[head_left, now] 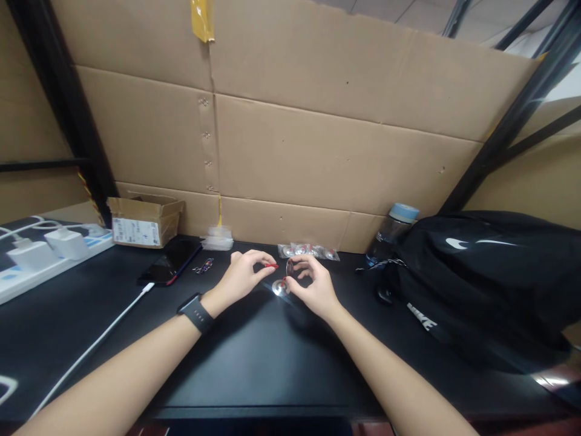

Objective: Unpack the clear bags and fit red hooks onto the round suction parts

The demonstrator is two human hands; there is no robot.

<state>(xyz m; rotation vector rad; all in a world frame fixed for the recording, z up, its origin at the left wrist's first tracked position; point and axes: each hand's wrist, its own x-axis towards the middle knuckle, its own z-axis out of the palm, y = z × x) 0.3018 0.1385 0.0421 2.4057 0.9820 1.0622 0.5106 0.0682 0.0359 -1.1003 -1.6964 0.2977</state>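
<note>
My left hand, with a dark watch on its wrist, pinches a small red piece between thumb and fingertips. My right hand is closed on a thin round disc, seen nearly edge-on, with a bit of red by the thumb. Below and between the two hands, a shiny silver disc lies on the black tabletop, seemingly on clear plastic. Just behind the right hand is a row of clear packets with round silver and red items inside.
At the left are a phone on a white cable, a power strip and an opened cardboard box. Clear plastic bags and a small dark trinket lie nearby. A bottle and black bag stand right; cardboard walls the back.
</note>
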